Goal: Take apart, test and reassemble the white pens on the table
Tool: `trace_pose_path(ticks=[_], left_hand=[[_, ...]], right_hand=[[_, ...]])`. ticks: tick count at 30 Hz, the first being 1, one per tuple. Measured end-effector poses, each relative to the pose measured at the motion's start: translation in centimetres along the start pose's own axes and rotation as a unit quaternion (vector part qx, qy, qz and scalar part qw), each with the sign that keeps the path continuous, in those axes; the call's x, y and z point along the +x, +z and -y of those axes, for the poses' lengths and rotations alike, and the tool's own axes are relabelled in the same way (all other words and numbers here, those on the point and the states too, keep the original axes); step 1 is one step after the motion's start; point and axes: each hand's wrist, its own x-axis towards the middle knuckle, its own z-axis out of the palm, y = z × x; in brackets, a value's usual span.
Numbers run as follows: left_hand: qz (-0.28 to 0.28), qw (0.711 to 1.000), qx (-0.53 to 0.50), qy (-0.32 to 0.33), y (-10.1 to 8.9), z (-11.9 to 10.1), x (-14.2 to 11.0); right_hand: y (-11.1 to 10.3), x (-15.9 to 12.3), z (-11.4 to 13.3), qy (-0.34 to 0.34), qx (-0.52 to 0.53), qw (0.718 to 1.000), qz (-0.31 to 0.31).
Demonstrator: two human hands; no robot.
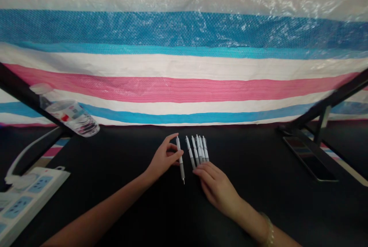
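Note:
A white-and-grey click pen [179, 151] is in my left hand [164, 156], the index fingertip at its top end and the thumb across its barrel. Its metal tip points toward me. Just to the right, several matching pens [198, 148] lie side by side on the black table [138, 216], their clickers facing away. My right hand [217, 184] is curled over the lower ends of those pens, fingers close together. Their tips are hidden beneath it. A narrow gap separates the left-hand pen from the row.
At the left stand a white power strip [47, 180] with a plugged-in cable and a clear plastic bottle [76, 118], which appears tilted. A dark phone [310, 159] lies at the right by a black metal support [322, 122]. A striped plastic sheet [184, 90] hangs behind the table.

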Motion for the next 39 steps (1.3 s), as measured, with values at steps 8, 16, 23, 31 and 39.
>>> trace_pose_path(ticks=[8,16,23,31,39], left_hand=[[-0.022,0.971,0.224,0.082,0.9,0.0,4.1],[0.000,0.975,0.210,0.067,1.3,-0.3,-0.1],[0.040,0.987,0.157,0.007,1.2,0.3,-5.2],[0.022,0.999,0.046,0.018,1.3,0.7,-6.1],[0.038,0.998,-0.025,0.033,1.4,1.6,-6.6]], right_hand=[[1.7,0.0,-0.4,-0.154,-0.257,0.954,0.000],[1.2,0.2,-0.1,-0.166,-0.221,0.958,0.073],[0.5,0.2,0.2,-0.208,-0.146,0.965,0.062],[-1.9,-0.3,0.9,-0.112,0.012,0.989,-0.099],[-1.0,-1.6,1.7,0.046,0.239,0.910,-0.336]])
